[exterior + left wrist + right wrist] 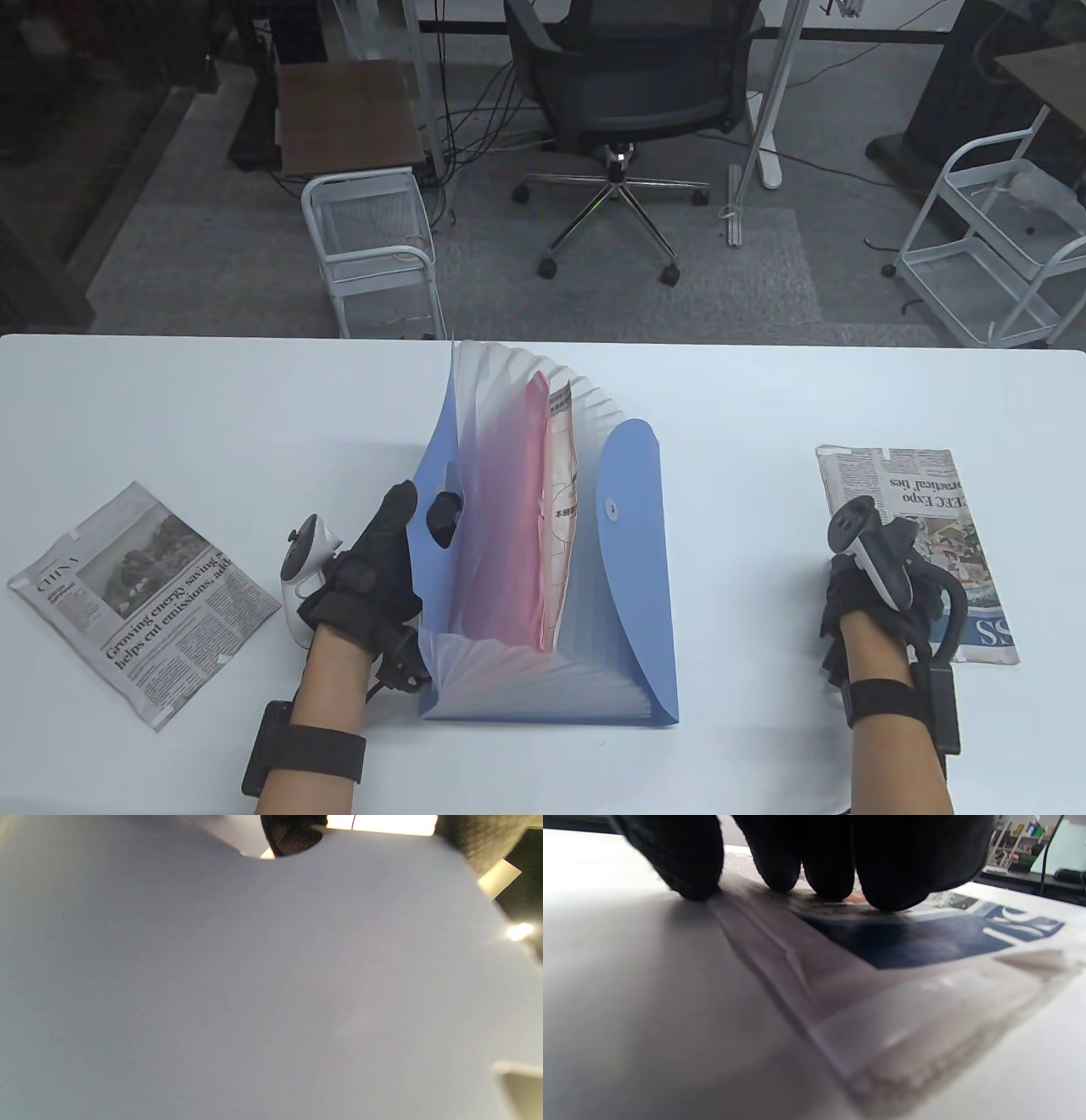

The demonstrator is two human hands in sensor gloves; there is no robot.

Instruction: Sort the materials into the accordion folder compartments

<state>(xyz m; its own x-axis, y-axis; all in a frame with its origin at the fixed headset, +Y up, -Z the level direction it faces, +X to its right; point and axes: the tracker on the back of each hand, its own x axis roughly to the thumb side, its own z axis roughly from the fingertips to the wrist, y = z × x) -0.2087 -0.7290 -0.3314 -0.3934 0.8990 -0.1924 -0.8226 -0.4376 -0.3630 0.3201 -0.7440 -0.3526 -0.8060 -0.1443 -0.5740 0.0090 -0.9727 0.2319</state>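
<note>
accordion folder (551, 543) stands fanned open at centre frame, holding 2 inserts: 1 pink sheet (501, 526) and 1 printed booklet (562, 509). left hand (373, 569) grips the folder's blue left cover, thumb through its notch. right hand (874, 586) presses curled fingertips (823, 878) on the sleeved newspaper (925, 543) at right frame; no grasp is established. risk: the slick sleeve slides on the table (212, 407) instead of lifting; releasing the cover lets the pockets collapse. count: 2 newspapers, the other newspaper (140, 594) lower left.
</note>
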